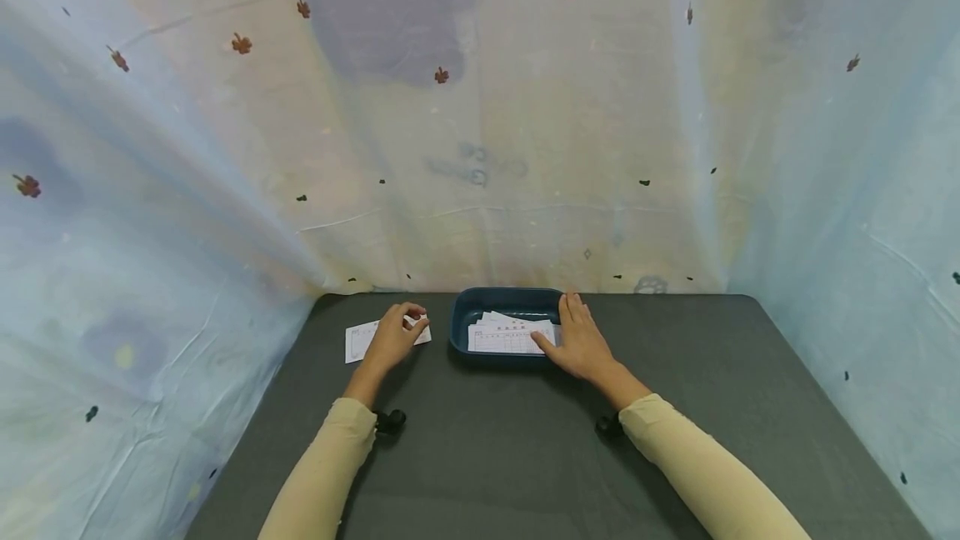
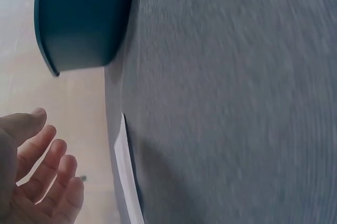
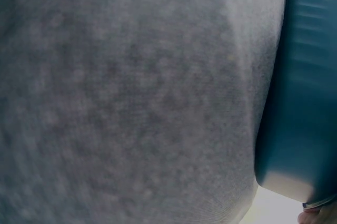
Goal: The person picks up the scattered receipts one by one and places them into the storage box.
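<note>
Several white printed paper slips (image 1: pixel 498 342) lie in a dark blue-green plastic basin (image 1: pixel 465 307). My right hand (image 1: pixel 581 344) rests over the basin's right rim, fingers straight along that side, with the thumb over the slips. In the right wrist view, fingertips (image 3: pixel 310 216) show at the basin's far corner. To the left of the basin, another white printed slip (image 1: pixel 360 342) lies on the table, partly hidden by my left hand (image 1: pixel 393 336). The left wrist view shows that hand's fingers (image 2: pixel 52 166) loosely bent above the slip, holding nothing.
A dark grey cloth covers the table (image 1: pixel 495 448). Behind it and at both sides hangs a pale curtain (image 1: pixel 525 132) with small leaf prints. The basin stands near the table's back edge. Dark straps (image 1: pixel 390 422) sit at both wrists.
</note>
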The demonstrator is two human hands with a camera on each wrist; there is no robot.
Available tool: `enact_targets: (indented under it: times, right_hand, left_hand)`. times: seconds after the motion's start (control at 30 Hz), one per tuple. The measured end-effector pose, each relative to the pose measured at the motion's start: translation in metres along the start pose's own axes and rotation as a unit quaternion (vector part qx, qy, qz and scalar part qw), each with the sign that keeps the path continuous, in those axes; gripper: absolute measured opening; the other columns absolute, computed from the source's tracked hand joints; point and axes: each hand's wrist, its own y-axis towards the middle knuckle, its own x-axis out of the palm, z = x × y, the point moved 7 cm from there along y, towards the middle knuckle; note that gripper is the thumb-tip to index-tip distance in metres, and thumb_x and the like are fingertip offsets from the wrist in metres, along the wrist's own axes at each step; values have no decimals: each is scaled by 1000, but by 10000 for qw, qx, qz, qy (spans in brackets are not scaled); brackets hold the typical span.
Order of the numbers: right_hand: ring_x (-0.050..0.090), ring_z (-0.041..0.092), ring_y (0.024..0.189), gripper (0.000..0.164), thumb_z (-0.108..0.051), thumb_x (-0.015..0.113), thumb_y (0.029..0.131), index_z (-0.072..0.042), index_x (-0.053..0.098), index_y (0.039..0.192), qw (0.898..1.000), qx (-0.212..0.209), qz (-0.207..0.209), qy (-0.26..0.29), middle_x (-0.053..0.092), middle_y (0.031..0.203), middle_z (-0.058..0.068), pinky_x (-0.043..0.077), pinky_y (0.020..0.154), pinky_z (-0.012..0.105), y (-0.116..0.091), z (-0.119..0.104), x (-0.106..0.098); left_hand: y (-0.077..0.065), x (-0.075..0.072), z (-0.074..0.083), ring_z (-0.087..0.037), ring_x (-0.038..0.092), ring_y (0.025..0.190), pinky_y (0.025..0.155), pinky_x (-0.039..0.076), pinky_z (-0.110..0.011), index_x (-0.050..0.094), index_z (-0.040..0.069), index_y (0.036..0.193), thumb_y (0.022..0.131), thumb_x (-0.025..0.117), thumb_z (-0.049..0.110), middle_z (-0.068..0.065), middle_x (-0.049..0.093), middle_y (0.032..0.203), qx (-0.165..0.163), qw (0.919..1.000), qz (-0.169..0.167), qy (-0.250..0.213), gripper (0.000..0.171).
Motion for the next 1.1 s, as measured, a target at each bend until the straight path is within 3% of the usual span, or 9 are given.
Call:
enact_targets:
  times: [0.33, 0.7, 0.9, 1.1]
  right_hand:
    - [10, 44, 164, 105, -63, 56, 105, 13, 16, 165, 10000, 5, -39, 53, 5, 176, 28, 11, 133, 55, -1, -1, -2]
    - [10, 45, 164, 105, -63, 55, 105, 14, 16, 165, 10000, -2, -70, 19, 4, 176, 28, 12, 133, 56, -2, -1, -4]
    - [8, 44, 165, 106, -63, 55, 105, 13, 14, 166, 10000, 2, -78, 39, 5, 176, 28, 12, 133, 55, -2, -1, -3]
    - [10, 43, 165, 106, -64, 55, 105, 13, 16, 166, 10000, -8, -57, 3, 11, 176, 30, 12, 133, 55, -1, -1, -2]
  left_hand:
    - [-5, -25, -30, -44, 63, 114, 98, 53, -59, 66, -3, 136, 107, 70, 19, -25, 63, 129, -309, 9992, 6, 256, 37]
    - [-10, -46, -57, -53, 53, 129, 107, 45, -67, 65, -4, 140, 105, 71, 20, -33, 57, 141, -854, 9915, 203, 964, 43]
    - [-12, -53, -70, -57, 47, 134, 112, 39, -68, 61, -6, 144, 103, 72, 22, -36, 52, 146, -1115, 9854, 338, 1245, 50]
    - [-18, -55, -79, -58, 36, 141, 114, 36, -69, 51, -7, 152, 105, 71, 24, -38, 39, 155, -1525, 9816, 161, 1137, 60]
